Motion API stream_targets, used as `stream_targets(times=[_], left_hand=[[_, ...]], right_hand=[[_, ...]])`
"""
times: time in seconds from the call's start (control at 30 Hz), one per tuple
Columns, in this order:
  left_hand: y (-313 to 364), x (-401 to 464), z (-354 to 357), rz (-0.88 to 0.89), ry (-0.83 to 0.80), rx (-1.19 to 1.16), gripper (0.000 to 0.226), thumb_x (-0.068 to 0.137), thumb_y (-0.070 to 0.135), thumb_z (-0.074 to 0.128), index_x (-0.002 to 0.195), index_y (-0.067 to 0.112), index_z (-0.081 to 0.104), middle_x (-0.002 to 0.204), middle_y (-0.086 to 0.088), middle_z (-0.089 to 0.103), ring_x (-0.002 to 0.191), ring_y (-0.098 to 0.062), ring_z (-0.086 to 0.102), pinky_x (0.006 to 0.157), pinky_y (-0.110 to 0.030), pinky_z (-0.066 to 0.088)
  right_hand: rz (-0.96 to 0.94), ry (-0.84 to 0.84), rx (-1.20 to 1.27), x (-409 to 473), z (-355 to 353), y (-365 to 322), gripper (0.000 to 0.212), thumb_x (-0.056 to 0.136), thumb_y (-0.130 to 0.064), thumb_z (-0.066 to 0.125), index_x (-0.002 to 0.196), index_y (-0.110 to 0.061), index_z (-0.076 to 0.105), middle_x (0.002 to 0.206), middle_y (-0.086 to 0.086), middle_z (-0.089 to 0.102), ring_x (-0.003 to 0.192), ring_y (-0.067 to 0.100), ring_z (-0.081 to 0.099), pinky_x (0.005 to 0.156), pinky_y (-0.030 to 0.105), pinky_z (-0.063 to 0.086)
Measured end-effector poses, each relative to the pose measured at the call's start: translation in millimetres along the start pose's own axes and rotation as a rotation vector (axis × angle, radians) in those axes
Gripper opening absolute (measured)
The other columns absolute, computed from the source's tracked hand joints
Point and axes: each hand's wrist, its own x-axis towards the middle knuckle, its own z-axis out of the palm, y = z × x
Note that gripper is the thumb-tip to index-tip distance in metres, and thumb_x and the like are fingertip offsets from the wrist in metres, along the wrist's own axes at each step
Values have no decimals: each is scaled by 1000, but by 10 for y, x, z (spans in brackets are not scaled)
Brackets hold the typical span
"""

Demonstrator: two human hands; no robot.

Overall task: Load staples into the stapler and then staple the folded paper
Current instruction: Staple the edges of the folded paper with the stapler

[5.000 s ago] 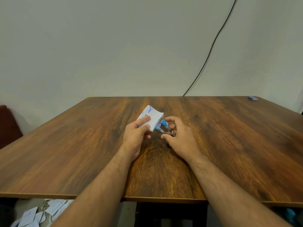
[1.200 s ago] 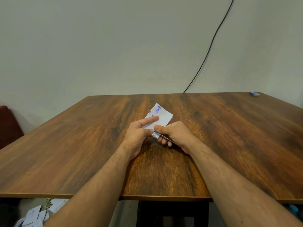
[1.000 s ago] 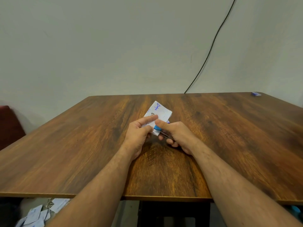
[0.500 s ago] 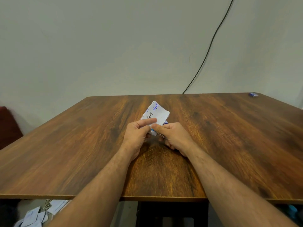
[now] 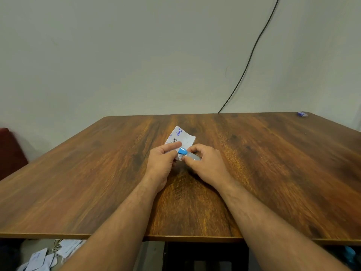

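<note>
A folded white paper (image 5: 184,136) with blue and black handwriting lies tilted at the middle of the wooden table (image 5: 97,173). My left hand (image 5: 161,163) pinches its near edge between thumb and forefinger. My right hand (image 5: 207,165) grips a small stapler (image 5: 188,154), metal with a blue tip. The blue tip sits over the paper's near corner, right beside my left forefinger. Most of the stapler's body is hidden inside my right fingers.
A small blue box (image 5: 302,114) lies at the table's far right corner. A black cable (image 5: 252,53) runs down the wall behind the table. Loose papers (image 5: 45,255) lie on the floor at lower left. A dark red seat (image 5: 9,151) stands at the left.
My right hand has turned and shifted, so the stapler's blue tip now shows over the paper's near corner. The paper has tilted slightly. My left hand keeps its pinch.
</note>
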Motion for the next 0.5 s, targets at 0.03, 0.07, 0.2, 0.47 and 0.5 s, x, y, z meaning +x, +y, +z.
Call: stream_targets(times=[0.03, 0.07, 0.2, 0.47, 0.5], left_hand=[[4, -6, 5, 2, -5, 14, 36, 90, -6, 57, 111, 15, 78, 135, -6, 61, 78, -14, 68, 54, -19, 54], [3, -11, 14, 7, -14, 28, 38, 89, -7, 56, 112, 14, 78, 134, -7, 61, 71, -12, 67, 54, -19, 54], [-11, -21, 34, 39, -42, 104, 43, 86, -8, 53, 112, 17, 77, 132, -14, 65, 66, -9, 63, 56, -21, 53], [-87, 49, 34, 48, -62, 121, 45, 81, -11, 61, 109, 20, 79, 135, -7, 62, 124, -44, 58, 75, -31, 54], [-84, 42, 30, 49, -61, 127, 45, 82, -11, 61, 109, 20, 79, 136, -7, 62, 122, -40, 60, 74, -30, 55]], right_hand=[[-10, 14, -63, 1, -9, -3, 18, 87, -40, 73, 101, -29, 73, 91, -17, 70, 75, 2, 63, 57, 15, 41], [-18, 19, -127, 6, -14, -5, 20, 86, -41, 71, 101, -28, 74, 91, -15, 72, 77, 4, 64, 60, 20, 45], [-4, -25, -233, 20, -15, 21, 20, 83, -36, 65, 98, -25, 73, 87, -7, 74, 80, 16, 67, 69, 33, 52], [-63, -148, -333, 42, 36, 44, 25, 95, -44, 58, 105, -21, 56, 89, -2, 61, 78, 22, 56, 62, 33, 37], [-65, -151, -358, 46, 39, 48, 27, 96, -45, 57, 107, -20, 56, 91, 2, 62, 78, 23, 55, 64, 34, 38]])
